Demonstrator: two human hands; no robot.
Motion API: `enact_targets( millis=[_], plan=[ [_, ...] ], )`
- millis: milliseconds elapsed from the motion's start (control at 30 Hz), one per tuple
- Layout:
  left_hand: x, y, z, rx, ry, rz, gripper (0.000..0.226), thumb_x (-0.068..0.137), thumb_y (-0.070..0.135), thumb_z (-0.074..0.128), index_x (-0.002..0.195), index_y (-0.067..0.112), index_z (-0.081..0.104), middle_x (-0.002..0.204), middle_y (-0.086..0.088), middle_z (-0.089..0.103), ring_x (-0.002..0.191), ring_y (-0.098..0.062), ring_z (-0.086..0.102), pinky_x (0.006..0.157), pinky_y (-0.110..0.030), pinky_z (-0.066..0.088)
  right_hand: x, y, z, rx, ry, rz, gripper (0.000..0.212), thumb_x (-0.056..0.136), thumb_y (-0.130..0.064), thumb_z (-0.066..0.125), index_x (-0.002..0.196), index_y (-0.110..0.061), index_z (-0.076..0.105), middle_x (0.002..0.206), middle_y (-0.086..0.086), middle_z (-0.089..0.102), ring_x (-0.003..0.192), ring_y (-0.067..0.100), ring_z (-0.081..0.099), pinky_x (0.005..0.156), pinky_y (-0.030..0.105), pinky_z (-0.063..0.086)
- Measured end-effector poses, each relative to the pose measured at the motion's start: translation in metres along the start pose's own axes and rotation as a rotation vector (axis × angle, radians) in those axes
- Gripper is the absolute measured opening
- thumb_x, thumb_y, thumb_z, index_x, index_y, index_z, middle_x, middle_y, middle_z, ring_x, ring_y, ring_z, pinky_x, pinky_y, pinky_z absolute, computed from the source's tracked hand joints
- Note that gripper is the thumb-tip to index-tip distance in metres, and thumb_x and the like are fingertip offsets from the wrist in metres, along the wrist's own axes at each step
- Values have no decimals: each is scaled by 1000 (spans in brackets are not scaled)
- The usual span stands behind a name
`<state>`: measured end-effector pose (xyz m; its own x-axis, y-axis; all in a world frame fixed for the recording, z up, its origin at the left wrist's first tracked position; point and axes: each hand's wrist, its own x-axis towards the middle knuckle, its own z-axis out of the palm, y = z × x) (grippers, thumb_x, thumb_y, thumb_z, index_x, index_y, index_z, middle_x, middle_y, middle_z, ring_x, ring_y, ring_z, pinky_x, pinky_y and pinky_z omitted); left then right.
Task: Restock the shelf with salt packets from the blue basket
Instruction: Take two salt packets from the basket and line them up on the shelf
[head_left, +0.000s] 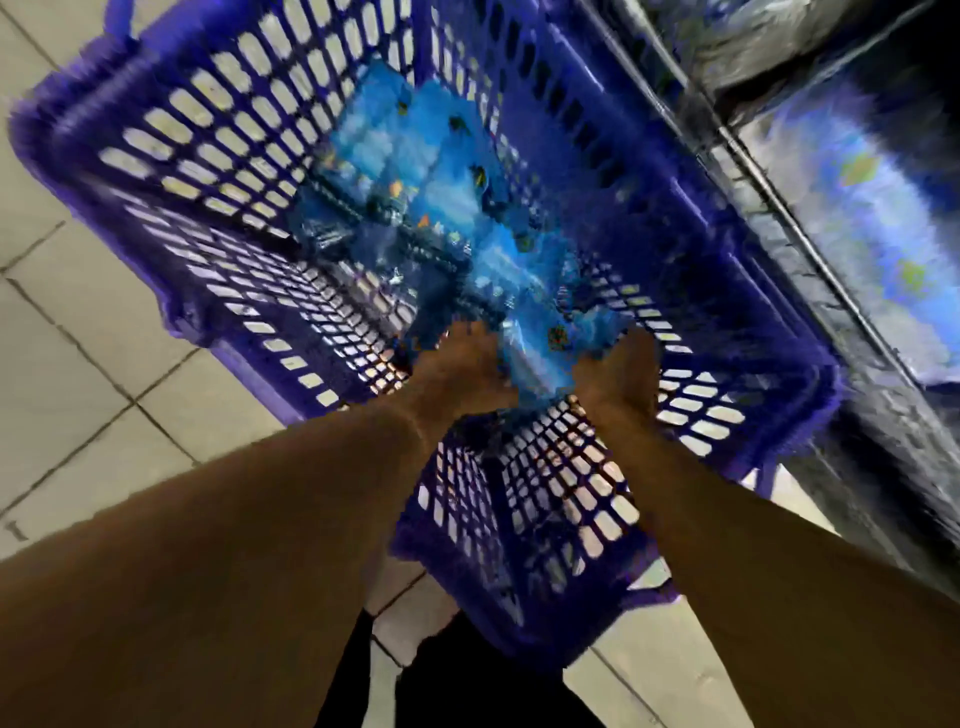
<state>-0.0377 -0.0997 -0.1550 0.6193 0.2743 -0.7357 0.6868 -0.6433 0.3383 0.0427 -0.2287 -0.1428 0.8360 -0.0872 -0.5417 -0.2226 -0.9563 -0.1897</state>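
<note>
Shop: stocked shelf (810, 218), basket (171, 156).

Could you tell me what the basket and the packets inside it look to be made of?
Blue basket: moulded rigid plastic, judging by its regular lattice of slots and thick rim. Salt packets: probably glossy plastic film, given the printed blue surface with highlights, though blur leaves it uncertain.

We reach both bare forearms forward and down, our left hand (457, 364) and right hand (618, 369) close together, fingers blurred.

Head view, seemingly steeply downward, close.
</note>
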Motion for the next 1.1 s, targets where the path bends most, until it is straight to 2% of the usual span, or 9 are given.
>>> enact_targets(
  millis=[167,433,533,633,800,900,933,1000,1100],
  plan=[
    [20,6,17,162,35,-31,101,67,55,86,141,8,37,138,-16,44,130,-35,47,103,-46,42,22,1,9,-290,95,63,37,98,-27,58,127,-4,61,129,17,62,127,36,51,90,45,51],
    [13,3,14,156,-139,5,54,89,51,67,135,28,54,138,-7,44,126,-26,51,109,-45,36,14,8,-3,-237,113,-61,45,95,-25,60,138,-19,48,123,20,66,116,41,59,88,46,47],
    [-1,1,-10,18,-225,94,40,95,38,64,131,21,59,124,-8,65,106,-27,66,93,-42,56,2,9,-33,-144,63,-151,46,100,-22,52,145,-22,43,129,19,65,117,43,59,86,47,46],
    [-22,-6,-47,-109,-182,168,29,94,20,67,123,15,66,102,-2,71,101,-24,68,77,-30,59,-20,7,-71,-141,-10,-369,40,102,-19,49,142,-16,49,130,20,64,117,43,58,89,47,45],
    [-72,-23,-132,-522,-54,131,30,90,-5,71,119,1,68,114,-19,72,102,-25,69,99,-38,55,-61,-8,-158,-46,-76,-447,29,103,-11,51,125,4,61,114,33,66,100,43,63,81,39,37],
    [-113,-21,-187,-790,-12,90,34,93,-8,64,125,3,65,122,-13,69,109,-22,66,103,-38,53,-102,-19,-211,83,-241,-538,18,100,2,52,108,-2,67,98,12,69,80,4,56,74,15,38],
    [-128,-19,-206,-863,1,72,35,95,-6,62,129,2,63,122,-11,69,109,-23,66,101,-38,55,-119,-26,-235,153,-325,-492,25,100,6,51,103,-13,66,87,-2,68,68,-5,54,67,11,40],
    [-161,-11,-238,-1022,27,15,37,97,-2,60,133,4,59,120,-9,71,104,-24,68,90,-36,60,-148,-36,-280,328,-482,-364,29,100,3,50,91,-20,64,62,-11,60,52,2,52,51,16,42],
    [-211,12,-275,-1217,-43,-31,35,97,0,59,130,10,61,121,-10,72,100,-27,70,89,-43,58,-189,-53,-347,560,-614,-258,22,95,-9,57,86,-17,75,69,-6,72,62,6,65,58,16,51]
  ],
)
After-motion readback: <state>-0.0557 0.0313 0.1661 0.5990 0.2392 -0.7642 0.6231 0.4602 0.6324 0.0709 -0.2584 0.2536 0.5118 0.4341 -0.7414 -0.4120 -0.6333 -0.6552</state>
